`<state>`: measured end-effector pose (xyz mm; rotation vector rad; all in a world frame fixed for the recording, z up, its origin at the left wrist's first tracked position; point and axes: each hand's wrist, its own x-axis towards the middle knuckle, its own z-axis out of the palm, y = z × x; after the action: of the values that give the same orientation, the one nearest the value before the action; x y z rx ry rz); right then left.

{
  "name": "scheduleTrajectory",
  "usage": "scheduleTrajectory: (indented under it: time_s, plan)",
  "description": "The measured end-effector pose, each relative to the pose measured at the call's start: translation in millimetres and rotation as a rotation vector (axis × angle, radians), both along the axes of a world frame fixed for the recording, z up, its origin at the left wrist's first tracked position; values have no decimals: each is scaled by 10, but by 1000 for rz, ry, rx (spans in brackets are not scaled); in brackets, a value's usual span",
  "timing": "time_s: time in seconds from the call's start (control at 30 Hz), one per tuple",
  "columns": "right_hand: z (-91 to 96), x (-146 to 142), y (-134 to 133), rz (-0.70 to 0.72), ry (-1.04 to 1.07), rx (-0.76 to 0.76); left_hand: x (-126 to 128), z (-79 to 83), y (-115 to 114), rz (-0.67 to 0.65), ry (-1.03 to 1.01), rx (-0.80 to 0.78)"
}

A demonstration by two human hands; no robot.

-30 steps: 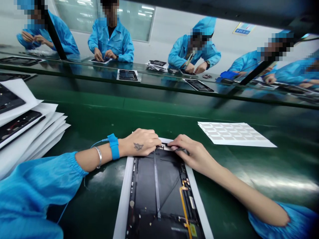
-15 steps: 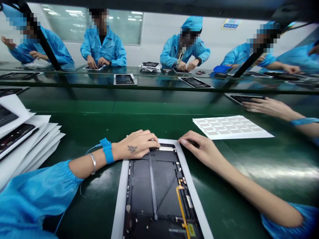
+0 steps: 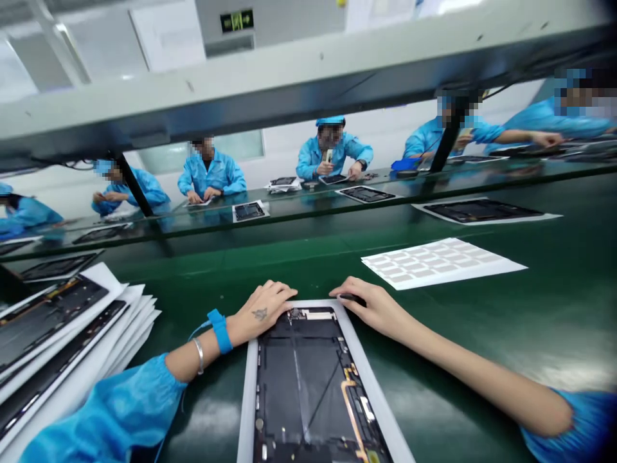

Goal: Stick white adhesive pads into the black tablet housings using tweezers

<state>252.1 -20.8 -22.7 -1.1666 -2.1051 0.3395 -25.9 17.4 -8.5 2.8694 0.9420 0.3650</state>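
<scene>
An opened tablet (image 3: 318, 366) with dark inner parts and an orange flex cable lies in front of me in a pale surround. My left hand (image 3: 263, 310) is closed over its far left corner, the fingers reaching past the top edge. Near the far right corner is my right hand (image 3: 369, 301), fingers bent together around a small dark object (image 3: 353, 298) that I cannot make out. Its fingertips are at the corner; whether they touch is unclear. On my left wrist are a blue strap (image 3: 220, 331) and a silver bangle.
At the left stands a stack of opened tablets (image 3: 53, 315) layered with white sheets. A sheet of grey labels (image 3: 443, 262) lies beyond my right hand. Another opened tablet (image 3: 482, 209) is behind it. Several co-workers in blue sit across the bench, beneath a long overhead beam (image 3: 308, 96).
My view has tilted up and turned. My left hand has drawn back slightly from the tablet's inner parts to its corner. The co-worker's hand at the right has left the far tablet.
</scene>
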Motion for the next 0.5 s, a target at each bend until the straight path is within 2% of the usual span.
scheduleTrajectory:
  time_s: [0.17,0.27,0.37,0.5]
  plan:
    - [0,33,68,-100,95,73,2,54,29,-48,16,-122]
    - [38,55,85,-188,191,94,-36,108,176,5,-44,-101]
    - [102,106,103,-317,293,99,-186,241,542,207,-182,-50]
    - [128,151,137,-403,319,55,-464,447,1154,587,-367,58]
